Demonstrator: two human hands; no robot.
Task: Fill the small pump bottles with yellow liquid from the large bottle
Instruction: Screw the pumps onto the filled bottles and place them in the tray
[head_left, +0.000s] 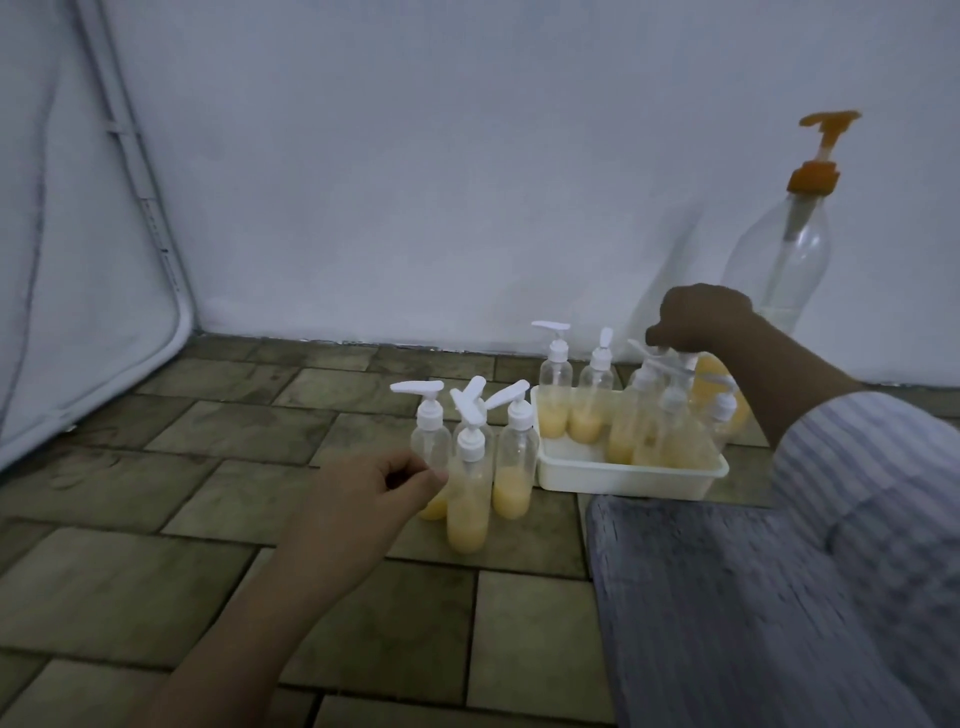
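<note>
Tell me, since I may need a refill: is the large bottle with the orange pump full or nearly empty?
Nearly empty. The large bottle is clear and see-through down most of its body, with only a shallow pale layer at the bottom.
</note>
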